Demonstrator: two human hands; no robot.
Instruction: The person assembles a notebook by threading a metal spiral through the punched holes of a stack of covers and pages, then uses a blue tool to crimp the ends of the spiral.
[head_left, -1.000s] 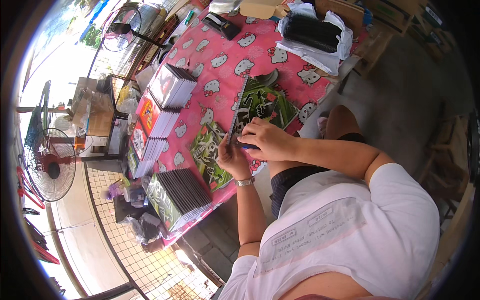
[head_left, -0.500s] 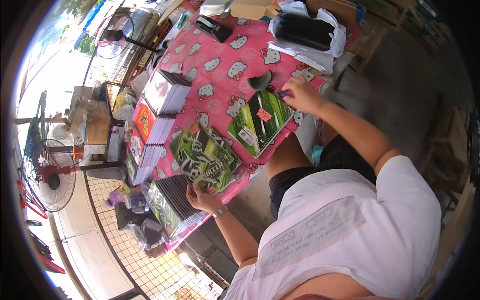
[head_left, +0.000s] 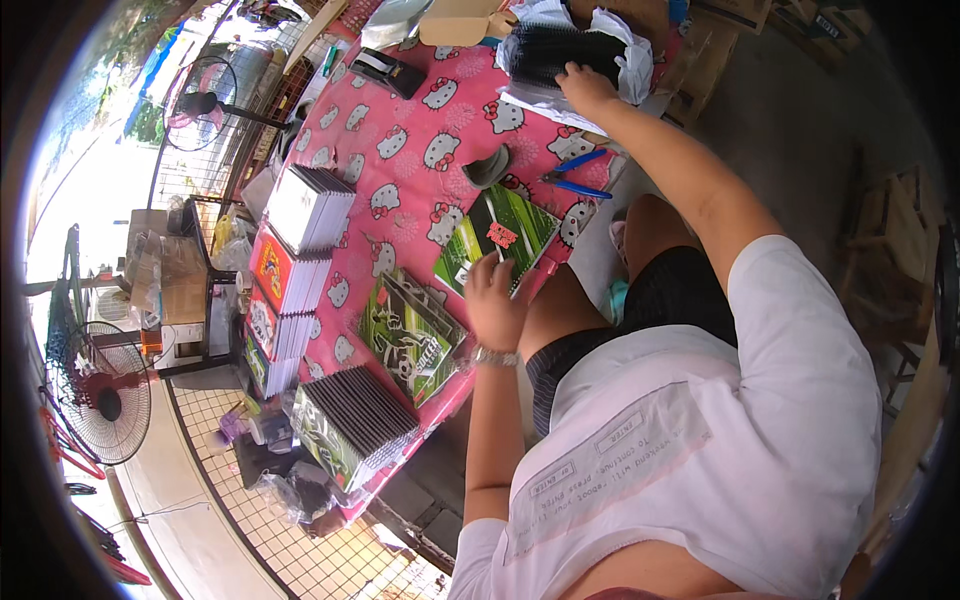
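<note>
A green, black and white notebook [head_left: 515, 232] with an orange-red label lies near the table's front edge. My left hand [head_left: 493, 300] rests on its near left part, fingers spread over the cover. At the far right, my right hand [head_left: 590, 90] reaches into a pile of black binding coils [head_left: 545, 52] on white wrapping, its fingers bent round a coil at the pile's near side. Blue-handled cutters [head_left: 580, 176] lie with handles apart, right of the notebook. To the left lie loose green soccer covers [head_left: 405, 340], overlapping in a small stack.
A stack of coil-bound notebooks [head_left: 355, 415] stands at the near left corner. More notebook stacks [head_left: 290, 265] line the left edge. A dark curved piece [head_left: 487, 168] sits behind the notebook, and a black tape dispenser [head_left: 388, 72] farther back. Fans [head_left: 105, 400] stand beyond the table.
My right hand has put down the blue-handled cutters and moved back to the coils. My left hand has let go of a soccer cover and moved right onto the notebook.
</note>
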